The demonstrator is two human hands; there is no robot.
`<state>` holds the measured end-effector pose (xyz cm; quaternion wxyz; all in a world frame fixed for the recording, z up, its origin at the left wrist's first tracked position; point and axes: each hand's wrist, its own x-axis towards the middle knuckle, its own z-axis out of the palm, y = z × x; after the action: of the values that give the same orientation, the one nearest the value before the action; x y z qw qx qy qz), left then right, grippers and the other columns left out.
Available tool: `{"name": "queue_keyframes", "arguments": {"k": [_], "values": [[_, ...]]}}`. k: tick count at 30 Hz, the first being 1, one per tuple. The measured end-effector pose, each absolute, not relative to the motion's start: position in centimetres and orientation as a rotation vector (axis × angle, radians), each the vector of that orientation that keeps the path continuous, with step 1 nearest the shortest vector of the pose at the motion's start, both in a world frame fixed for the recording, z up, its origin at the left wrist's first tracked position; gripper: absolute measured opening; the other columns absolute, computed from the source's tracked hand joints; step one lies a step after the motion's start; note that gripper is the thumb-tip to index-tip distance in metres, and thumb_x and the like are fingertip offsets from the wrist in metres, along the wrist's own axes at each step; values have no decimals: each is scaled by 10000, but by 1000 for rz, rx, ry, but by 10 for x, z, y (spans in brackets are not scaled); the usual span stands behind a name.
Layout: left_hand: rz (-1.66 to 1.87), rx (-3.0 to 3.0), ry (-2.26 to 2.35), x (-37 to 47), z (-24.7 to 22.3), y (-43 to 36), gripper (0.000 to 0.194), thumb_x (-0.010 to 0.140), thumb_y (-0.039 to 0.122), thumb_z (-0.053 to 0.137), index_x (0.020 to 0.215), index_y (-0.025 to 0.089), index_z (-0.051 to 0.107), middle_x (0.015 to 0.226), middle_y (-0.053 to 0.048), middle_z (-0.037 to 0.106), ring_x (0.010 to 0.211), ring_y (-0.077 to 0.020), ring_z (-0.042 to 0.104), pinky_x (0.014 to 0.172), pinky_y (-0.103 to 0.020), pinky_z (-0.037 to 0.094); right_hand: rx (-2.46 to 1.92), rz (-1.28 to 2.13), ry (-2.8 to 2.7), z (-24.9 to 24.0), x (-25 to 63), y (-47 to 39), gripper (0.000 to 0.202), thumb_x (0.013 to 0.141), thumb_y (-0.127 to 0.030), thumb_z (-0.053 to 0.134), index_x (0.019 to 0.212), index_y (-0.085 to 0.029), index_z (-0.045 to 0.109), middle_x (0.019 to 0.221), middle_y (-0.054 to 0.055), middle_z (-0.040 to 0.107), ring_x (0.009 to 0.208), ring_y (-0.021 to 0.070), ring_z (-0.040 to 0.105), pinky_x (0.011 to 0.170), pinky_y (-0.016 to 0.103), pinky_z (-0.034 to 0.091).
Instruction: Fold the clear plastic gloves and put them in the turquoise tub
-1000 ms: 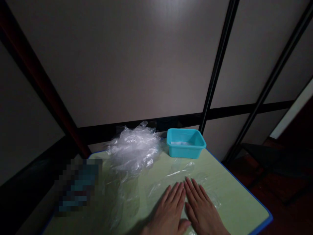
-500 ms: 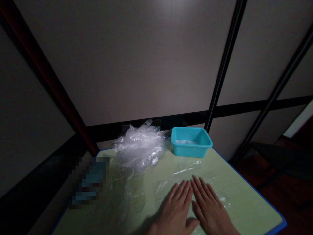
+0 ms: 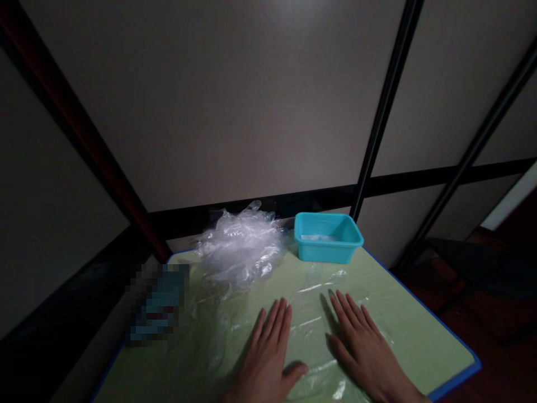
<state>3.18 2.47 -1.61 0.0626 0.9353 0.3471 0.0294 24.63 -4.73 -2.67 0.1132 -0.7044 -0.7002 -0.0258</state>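
A thin clear plastic sheet (image 3: 310, 330), wrinkled and shiny, lies spread over the light green tabletop; it may be a glove or a bag, its outline is hard to make out. My left hand (image 3: 268, 352) rests palm down on it, fingers straight and thumb out to the side. To the right, my right hand (image 3: 361, 341) is also palm down, fingers stretched out, at or just over the sheet. Neither hand grips anything. Beyond my left hand sits a crumpled heap of clear plastic (image 3: 243, 243).
A turquoise plastic basin (image 3: 327, 252) with something white inside stands at the table's far edge. A blurred-out item (image 3: 159, 305) lies at the left. The blue-edged table (image 3: 436, 352) stands against wardrobe panels (image 3: 260, 112). A dark chair (image 3: 474, 263) is at right.
My hands were side by side with fingertips nearly meeting. Now they are apart, the left one having slid left, and more of the clear plastic shows between them.
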Motion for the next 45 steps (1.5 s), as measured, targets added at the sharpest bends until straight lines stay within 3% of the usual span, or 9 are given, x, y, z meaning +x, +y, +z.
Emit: {"name": "queue_keyframes", "arguments": {"k": [8, 15, 20, 26, 37, 42, 45], "values": [[106, 2851, 1070, 1, -10, 32, 868, 711, 371, 567, 1382, 140, 66, 1434, -94, 96, 1305, -238, 79, 1049, -427, 174, -1997, 49, -2075, -10, 258, -43, 515, 884, -299, 312, 1364, -129, 234, 1405, 71, 220, 1279, 205, 217, 1033, 393, 269], [313, 2921, 907, 48, -5, 24, 614, 849, 294, 427, 1372, 117, 158, 1430, -88, 138, 1297, -221, 135, 1045, -350, 234, -1832, 108, -2231, -10, 248, -10, 494, 891, -254, 293, 1356, -95, 246, 1404, 89, 231, 1291, 195, 180, 1050, 377, 227], [296, 2904, 856, 78, -20, 24, 551, 886, 330, 363, 1357, 85, 214, 1430, -95, 140, 1305, -218, 97, 1063, -341, 169, -1847, 46, -2244, -26, 254, -3, 495, 896, -288, 298, 1354, -106, 250, 1406, 89, 217, 1293, 206, 169, 1044, 403, 227], [245, 2876, 872, 60, -25, 29, 676, 834, 403, 450, 1374, 119, 158, 1439, -75, 100, 1307, -229, 91, 1063, -357, 154, -1846, 6, -2262, -29, 256, -6, 506, 899, -302, 296, 1361, -107, 221, 1406, 82, 205, 1293, 210, 170, 1040, 403, 235], [140, 2774, 1035, -6, -22, 27, 940, 635, 392, 643, 1383, 190, 112, 1439, -69, 97, 1301, -264, 124, 1044, -401, 199, -1841, 42, -2246, -32, 259, -6, 520, 902, -332, 292, 1366, -114, 200, 1412, 82, 187, 1295, 213, 161, 1043, 418, 217], [150, 2814, 1034, -4, -11, 24, 994, 614, 423, 661, 1381, 131, 101, 1438, -97, 90, 1304, -265, 92, 1050, -408, 185, -1803, 238, -2085, -24, 270, -2, 538, 910, -388, 268, 1371, -124, 189, 1414, 95, 185, 1296, 210, 153, 1046, 440, 191], [256, 2850, 993, 5, -1, 23, 916, 682, 415, 613, 1383, 136, 93, 1438, -89, 108, 1302, -261, 105, 1046, -406, 207, -1747, 269, -1988, -8, 268, -6, 517, 919, -372, 248, 1382, -168, 142, 1420, 70, 180, 1296, 193, 152, 1054, 439, 174]]}}
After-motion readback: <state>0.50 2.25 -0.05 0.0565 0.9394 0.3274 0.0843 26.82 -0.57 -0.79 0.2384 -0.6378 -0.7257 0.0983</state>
